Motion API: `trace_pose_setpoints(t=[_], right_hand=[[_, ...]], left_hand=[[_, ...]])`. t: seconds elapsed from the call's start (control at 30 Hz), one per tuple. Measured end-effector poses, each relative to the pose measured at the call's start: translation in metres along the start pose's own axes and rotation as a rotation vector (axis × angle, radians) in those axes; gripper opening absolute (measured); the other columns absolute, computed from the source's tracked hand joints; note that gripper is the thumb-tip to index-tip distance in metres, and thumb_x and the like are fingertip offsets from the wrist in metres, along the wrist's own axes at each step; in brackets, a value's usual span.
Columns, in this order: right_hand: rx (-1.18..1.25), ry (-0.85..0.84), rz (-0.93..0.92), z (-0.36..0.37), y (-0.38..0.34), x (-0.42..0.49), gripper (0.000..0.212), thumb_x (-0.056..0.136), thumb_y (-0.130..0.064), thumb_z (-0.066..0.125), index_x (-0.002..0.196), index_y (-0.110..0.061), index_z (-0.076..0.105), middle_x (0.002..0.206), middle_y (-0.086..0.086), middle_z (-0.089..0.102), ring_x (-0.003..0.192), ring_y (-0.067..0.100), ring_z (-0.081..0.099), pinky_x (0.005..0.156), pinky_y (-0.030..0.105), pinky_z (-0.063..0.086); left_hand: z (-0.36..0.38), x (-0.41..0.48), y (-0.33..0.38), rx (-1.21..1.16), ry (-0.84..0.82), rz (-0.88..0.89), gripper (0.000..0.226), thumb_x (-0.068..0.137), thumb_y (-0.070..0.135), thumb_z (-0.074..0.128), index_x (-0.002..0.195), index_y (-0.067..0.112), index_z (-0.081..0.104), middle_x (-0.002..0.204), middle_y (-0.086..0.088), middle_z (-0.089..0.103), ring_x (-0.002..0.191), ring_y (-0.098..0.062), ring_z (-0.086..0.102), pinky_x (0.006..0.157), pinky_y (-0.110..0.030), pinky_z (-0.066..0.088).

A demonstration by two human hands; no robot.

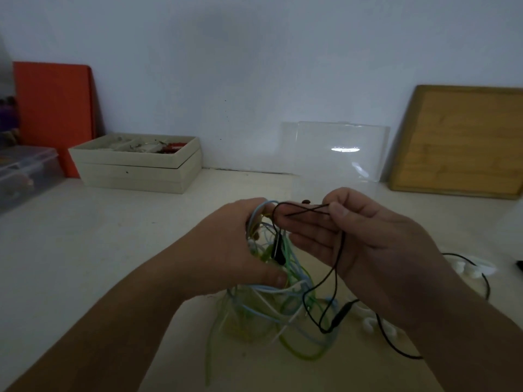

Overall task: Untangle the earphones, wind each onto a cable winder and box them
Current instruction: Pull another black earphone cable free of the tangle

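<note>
The pale table meets a plain light wall. Against the wall lean an orange board, a clear plastic lid and a wooden board; a beige compartment box sits in front. The left hand is closed around a tangle of blue, green and white earphones, lifted above the table. The right hand, fingers partly extended, pinches a black earphone cable that hangs to the table.
</note>
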State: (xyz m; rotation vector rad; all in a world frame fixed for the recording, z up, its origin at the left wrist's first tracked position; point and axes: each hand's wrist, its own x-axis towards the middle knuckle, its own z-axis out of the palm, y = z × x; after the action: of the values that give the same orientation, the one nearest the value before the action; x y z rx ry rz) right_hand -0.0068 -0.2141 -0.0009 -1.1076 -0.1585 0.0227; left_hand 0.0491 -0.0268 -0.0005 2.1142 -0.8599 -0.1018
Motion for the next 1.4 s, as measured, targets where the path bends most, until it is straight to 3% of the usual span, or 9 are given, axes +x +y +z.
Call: trace_pose_setpoints(t=[0.13, 0.3, 0.4, 0.63, 0.8, 0.97, 1.17, 1.3, 1.4], right_hand=[[0.039, -0.018, -0.002, 0.003, 0.003, -0.002, 0.008, 0.083, -0.01, 0.045, 0.086, -0.005, 0.051, 0.103, 0.032, 0.069, 0.1, 0.043, 0.069, 0.087, 0.046, 0.058], [0.098, 0.04, -0.093, -0.001, -0.009, -0.001, 0.01, 0.088, -0.014, 0.042, 0.084, -0.009, 0.05, 0.099, 0.03, 0.07, 0.096, 0.044, 0.07, 0.078, 0.044, 0.06], [0.076, 0.174, -0.086, -0.009, -0.014, 0.001, 0.018, 0.096, -0.015, 0.039, 0.08, -0.013, 0.047, 0.084, 0.022, 0.073, 0.079, 0.036, 0.074, 0.067, 0.038, 0.061], [-0.019, 0.375, 0.026, -0.017, -0.01, 0.003, 0.033, 0.1, -0.014, 0.04, 0.068, -0.01, 0.049, 0.06, 0.01, 0.06, 0.047, 0.02, 0.057, 0.05, 0.03, 0.05], [-0.111, 0.212, -0.007, -0.008, -0.007, 0.0, 0.015, 0.089, -0.012, 0.048, 0.074, -0.008, 0.051, 0.063, 0.014, 0.059, 0.053, 0.023, 0.056, 0.052, 0.031, 0.051], [-0.135, 0.048, -0.055, -0.008, -0.003, 0.0, 0.013, 0.08, -0.019, 0.049, 0.076, -0.007, 0.05, 0.063, 0.012, 0.057, 0.057, 0.021, 0.053, 0.056, 0.03, 0.048], [-0.155, 0.004, -0.09, -0.012, 0.001, 0.001, 0.014, 0.083, -0.013, 0.055, 0.07, -0.009, 0.052, 0.057, 0.009, 0.04, 0.052, 0.019, 0.037, 0.053, 0.029, 0.038], [-0.686, 0.096, -0.127, -0.011, 0.007, -0.002, 0.019, 0.08, -0.029, 0.063, 0.07, -0.014, 0.058, 0.057, 0.003, 0.046, 0.052, 0.025, 0.047, 0.053, 0.03, 0.044], [-0.972, 0.141, -0.181, -0.004, 0.01, -0.003, 0.018, 0.084, -0.029, 0.072, 0.076, -0.018, 0.061, 0.056, 0.002, 0.05, 0.058, 0.035, 0.054, 0.054, 0.045, 0.048]], left_hand=[[0.004, 0.001, -0.001, -0.223, -0.01, -0.038, 0.04, 0.066, 0.013, 0.083, 0.102, 0.02, 0.068, 0.092, -0.001, 0.073, 0.088, -0.019, 0.071, 0.082, -0.042, 0.059], [0.004, 0.001, -0.002, -0.102, 0.057, -0.084, 0.025, 0.066, 0.017, 0.086, 0.085, 0.024, 0.072, 0.078, 0.004, 0.072, 0.074, -0.013, 0.071, 0.073, -0.033, 0.059], [0.002, 0.001, -0.003, -0.047, 0.097, -0.105, 0.016, 0.072, 0.018, 0.085, 0.081, 0.026, 0.074, 0.072, 0.008, 0.072, 0.067, -0.006, 0.068, 0.062, -0.02, 0.051], [-0.003, -0.001, -0.003, -0.31, 0.015, -0.134, 0.023, 0.074, 0.037, 0.071, 0.086, 0.02, 0.079, 0.077, -0.002, 0.073, 0.071, -0.009, 0.065, 0.067, -0.02, 0.049], [0.005, 0.004, -0.006, -0.375, 0.187, -0.241, 0.019, 0.094, 0.019, 0.061, 0.084, 0.014, 0.076, 0.086, -0.014, 0.075, 0.078, -0.021, 0.068, 0.083, -0.041, 0.054], [0.012, 0.005, -0.004, -0.41, 0.263, -0.303, 0.023, 0.095, 0.016, 0.059, 0.077, 0.014, 0.074, 0.073, -0.006, 0.072, 0.069, -0.014, 0.066, 0.081, -0.043, 0.05], [0.015, 0.006, -0.005, -0.292, 0.298, -0.282, 0.019, 0.093, 0.026, 0.063, 0.081, 0.02, 0.075, 0.08, -0.004, 0.075, 0.082, -0.022, 0.07, 0.084, -0.047, 0.054], [0.015, 0.003, -0.002, -0.286, 0.281, -0.27, 0.015, 0.093, 0.022, 0.064, 0.083, 0.02, 0.075, 0.076, -0.004, 0.074, 0.073, -0.015, 0.07, 0.074, -0.034, 0.056], [0.015, 0.003, 0.001, -0.288, 0.228, -0.271, 0.014, 0.094, 0.018, 0.063, 0.086, 0.017, 0.075, 0.077, -0.005, 0.075, 0.076, -0.017, 0.073, 0.079, -0.035, 0.058]])
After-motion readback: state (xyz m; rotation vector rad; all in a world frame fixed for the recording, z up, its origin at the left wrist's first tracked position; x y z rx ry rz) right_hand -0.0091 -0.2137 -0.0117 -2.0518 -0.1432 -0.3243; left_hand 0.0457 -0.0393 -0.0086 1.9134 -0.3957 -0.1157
